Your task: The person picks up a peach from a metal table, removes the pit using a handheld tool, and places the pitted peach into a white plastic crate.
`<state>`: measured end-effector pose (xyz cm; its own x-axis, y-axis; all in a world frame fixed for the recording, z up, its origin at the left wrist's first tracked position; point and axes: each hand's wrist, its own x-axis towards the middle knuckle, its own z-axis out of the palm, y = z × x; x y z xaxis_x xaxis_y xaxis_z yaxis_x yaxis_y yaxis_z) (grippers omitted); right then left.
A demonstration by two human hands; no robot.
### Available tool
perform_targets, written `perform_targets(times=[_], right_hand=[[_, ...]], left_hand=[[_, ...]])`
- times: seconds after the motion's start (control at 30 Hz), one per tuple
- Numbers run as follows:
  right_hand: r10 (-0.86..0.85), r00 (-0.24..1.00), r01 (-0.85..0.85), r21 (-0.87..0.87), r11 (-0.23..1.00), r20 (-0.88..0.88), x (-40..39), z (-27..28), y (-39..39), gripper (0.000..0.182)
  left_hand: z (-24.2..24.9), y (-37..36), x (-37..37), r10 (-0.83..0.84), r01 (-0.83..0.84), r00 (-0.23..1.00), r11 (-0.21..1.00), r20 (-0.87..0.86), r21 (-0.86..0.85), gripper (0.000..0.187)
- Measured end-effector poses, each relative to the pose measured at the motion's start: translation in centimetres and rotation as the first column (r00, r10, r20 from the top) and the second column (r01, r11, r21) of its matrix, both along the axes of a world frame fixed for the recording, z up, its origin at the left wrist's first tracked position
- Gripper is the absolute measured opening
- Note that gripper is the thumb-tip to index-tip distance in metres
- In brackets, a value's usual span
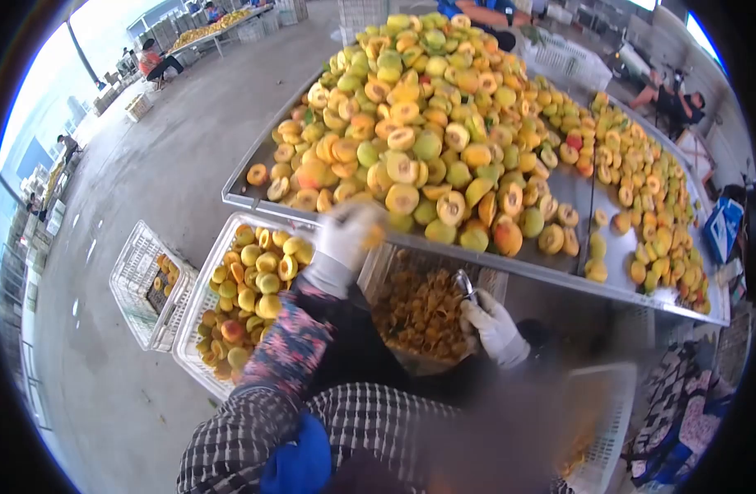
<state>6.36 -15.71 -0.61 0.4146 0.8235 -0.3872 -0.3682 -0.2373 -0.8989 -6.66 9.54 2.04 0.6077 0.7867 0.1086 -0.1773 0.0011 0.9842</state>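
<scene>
My left hand [343, 245], in a white glove and smeared by motion, is over the tray's front edge, beside the crate of peaches. A blurred orange-yellow peach piece [373, 237] shows at its fingertips. My right hand [495, 331], also gloved in white, is closed around a metal pitting spoon [465, 285] with its shiny head pointing up. Under the spoon stands a bin [381, 276] full of brownish-orange peach scraps [423, 311]. A large heap of halved yellow peaches [402, 140] covers the metal tray table [267, 177] ahead of me.
A white crate [188, 342] of peaches stands at my left, against another white crate [131, 284] holding a few pieces. A blurred white basket [616, 403] is at lower right, near patterned cloth [670, 403]. People sit farther off, one at upper left [151, 64].
</scene>
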Motion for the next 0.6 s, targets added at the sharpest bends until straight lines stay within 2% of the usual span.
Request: perform_targets(times=[0.03,0.07,0.1,0.13,0.17,0.2,0.27,0.3,0.37,0.43,0.53,0.57,0.6], right_hand=[[0.027,0.995,-0.028,0.011,1.000,0.099,0.6,-1.3,-0.5,0.014],[0.073,0.936,-0.088,0.029,0.996,0.344,1.4,-3.2,-0.9,0.015],[0.072,0.939,-0.061,-0.044,0.997,0.337,1.5,-2.7,-1.1,0.016],[0.072,0.948,-0.051,-0.075,0.996,0.309,1.2,-1.6,-0.9,0.016],[0.072,0.956,-0.044,-0.105,0.994,0.284,0.8,-0.7,-0.4,0.017],[0.099,0.938,-0.068,-0.102,0.992,0.331,0.6,-0.6,0.1,0.017],[0.147,0.891,-0.113,-0.102,0.988,0.431,0.5,-0.4,0.9,0.017],[0.126,0.802,-0.125,-0.042,0.991,0.584,0.5,-1.8,1.2,0.018],[0.168,0.763,-0.167,-0.061,0.984,0.624,0.5,-2.5,1.6,0.024],[0.166,0.749,-0.151,-0.078,0.985,0.641,0.6,-4.7,1.8,0.030],[0.204,0.772,-0.138,-0.154,0.978,0.602,0.5,-4.2,1.8,0.038],[0.217,0.788,-0.133,-0.184,0.974,0.576,0.3,-3.8,1.8,0.041],[0.144,0.767,-0.116,-0.086,0.990,0.626,0.1,-4.2,1.9,0.038]], left_hand=[[-0.1,2.4,-1.9,0.184,-0.142,0.970,0.958,-0.157,0.248,0.021],[0.9,4.2,-3.9,0.359,-0.156,0.868,0.852,-0.342,0.500,0.022],[2.0,5.6,-5.3,0.551,-0.094,0.710,0.691,-0.438,0.717,0.025],[1.5,6.8,-6.4,0.771,-0.023,0.545,0.407,-0.330,0.913,0.030],[0.9,7.8,-6.9,0.914,0.114,0.385,0.089,-0.126,0.990,0.036],[0.9,8.0,-6.5,0.900,0.086,0.358,0.232,-0.248,0.969,0.048],[0.3,8.2,-4.1,0.641,0.094,0.564,0.576,-0.521,0.812,0.052],[0.1,7.7,-2.5,0.457,0.133,0.652,0.716,-0.605,0.685,0.054],[0.6,5.3,1.4,0.378,0.274,0.647,0.695,-0.662,0.665,0.060],[-0.1,4.6,4.8,0.343,0.314,0.629,0.709,-0.698,0.632,0.057],[-1.0,4.1,7.7,0.294,0.185,0.720,0.792,-0.629,0.582,0.049],[-1.1,4.1,7.9,0.268,0.188,0.735,0.801,-0.623,0.568,0.047],[-1.2,4.0,7.9,0.243,0.193,0.750,0.810,-0.615,0.554,0.045]])
